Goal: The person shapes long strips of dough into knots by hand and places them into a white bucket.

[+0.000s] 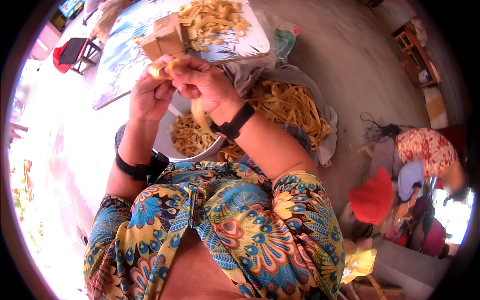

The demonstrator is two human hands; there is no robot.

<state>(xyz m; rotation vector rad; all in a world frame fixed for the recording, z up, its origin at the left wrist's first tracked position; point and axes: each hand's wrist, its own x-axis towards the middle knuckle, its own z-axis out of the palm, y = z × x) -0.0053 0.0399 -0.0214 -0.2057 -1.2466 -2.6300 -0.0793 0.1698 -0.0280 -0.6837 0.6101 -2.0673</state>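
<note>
A long, flat, yellowish strip (pixel 199 114) is held between my two hands, its tail hanging over a white bowl (pixel 169 122). My left hand (pixel 150 92) pinches a looped part of it at the fingertips. Close against it, my right hand (pixel 207 82) grips the strip as well, fingers closed. I cannot make out what the strip is made of. Short, similar-coloured pieces (pixel 190 136) fill the bowl below. To the right of the bowl, a heap of long strips (pixel 287 107) rests on a grey cloth (pixel 327 145).
Ahead stands a low patterned table (pixel 120 65) bearing a brown block-like box (pixel 165 37) and a pile of short pieces (pixel 212 20). A clear plastic bag (pixel 284 42) lies by its right corner. Another person (pixel 425 150) is at the far right, near a red cloth (pixel 371 197).
</note>
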